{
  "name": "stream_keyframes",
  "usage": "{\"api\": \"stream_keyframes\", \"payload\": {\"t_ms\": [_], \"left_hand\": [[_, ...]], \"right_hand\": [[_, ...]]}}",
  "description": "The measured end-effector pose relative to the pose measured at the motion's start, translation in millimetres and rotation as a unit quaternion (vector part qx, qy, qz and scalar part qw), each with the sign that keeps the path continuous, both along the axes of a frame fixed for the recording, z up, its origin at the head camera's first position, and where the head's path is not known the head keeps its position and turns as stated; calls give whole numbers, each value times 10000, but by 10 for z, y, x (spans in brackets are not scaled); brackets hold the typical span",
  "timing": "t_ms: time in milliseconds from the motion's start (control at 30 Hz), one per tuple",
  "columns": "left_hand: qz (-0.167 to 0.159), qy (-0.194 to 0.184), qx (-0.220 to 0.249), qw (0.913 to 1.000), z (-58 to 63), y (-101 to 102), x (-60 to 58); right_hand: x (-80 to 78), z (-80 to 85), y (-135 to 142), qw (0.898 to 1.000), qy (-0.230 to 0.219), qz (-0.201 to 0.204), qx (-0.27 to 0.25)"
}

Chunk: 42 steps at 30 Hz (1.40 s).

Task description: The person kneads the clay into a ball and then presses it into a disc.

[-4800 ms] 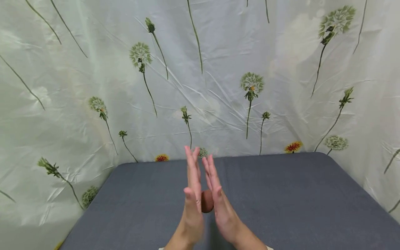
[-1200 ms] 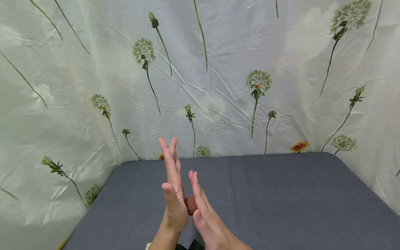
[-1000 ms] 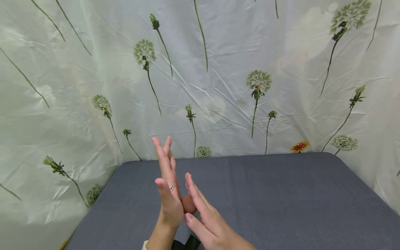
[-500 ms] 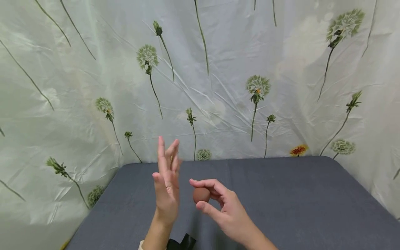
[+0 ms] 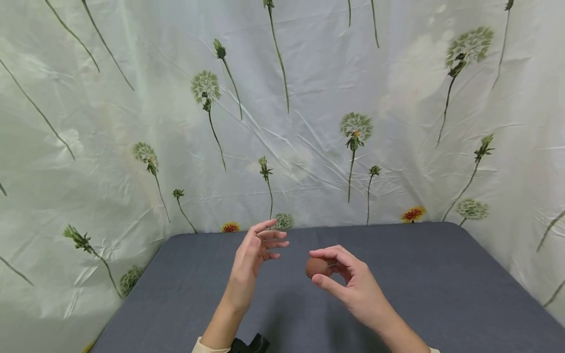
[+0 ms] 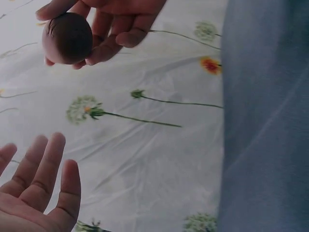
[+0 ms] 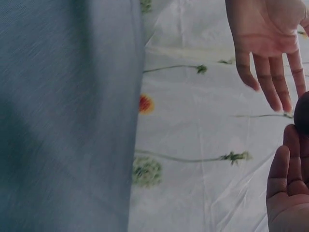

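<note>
My right hand pinches a smooth brown clay-like ball between thumb and fingertips, above the grey table. Small creases mark the top of the ball in the left wrist view. My left hand is raised to the left of the ball, fingers spread and slightly bent, with nothing in it and a gap between it and the ball. In the right wrist view the ball is cut off by the right edge, just beyond the right fingers.
A grey cloth-covered table spreads beneath both hands, their shadows falling on it. Behind it hangs a pale curtain printed with dandelions. A black object shows beside the left wrist at the bottom edge.
Earlier both flat palms had the ball between them. The right fingers then took the ball and drew it away to the right. The left hand has come away and its fingers have relaxed.
</note>
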State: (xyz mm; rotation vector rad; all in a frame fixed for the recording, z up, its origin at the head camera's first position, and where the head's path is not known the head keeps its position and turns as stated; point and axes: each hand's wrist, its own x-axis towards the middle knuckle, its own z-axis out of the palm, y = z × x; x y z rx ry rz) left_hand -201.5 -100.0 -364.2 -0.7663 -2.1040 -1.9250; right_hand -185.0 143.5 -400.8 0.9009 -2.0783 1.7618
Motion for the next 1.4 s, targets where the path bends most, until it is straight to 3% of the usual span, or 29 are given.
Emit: {"api": "stream_keyframes", "payload": {"t_ms": [200,500,833,1100,1400], "left_hand": [[-350,-294,-386,9982,-177,-25,-7],[-643,-378,-854,9935,-468,-139,59],[-799,-806,-1155,9868,-662,-279,134],[-770,-1115,-1209,9834,-761,-357,172],[-739,-1365,-1554,9756,-815,-397,211]], "right_hand": [[48,-86,186,9985,-211,-285,416],[129,-271,500,9908,-425,-714,1070],[155,-419,801,9798,-1420,-165,1395],[110,-561,928,9746,-1690,90,1466],[56,-682,1049,9583,-1759,71,2250]]}}
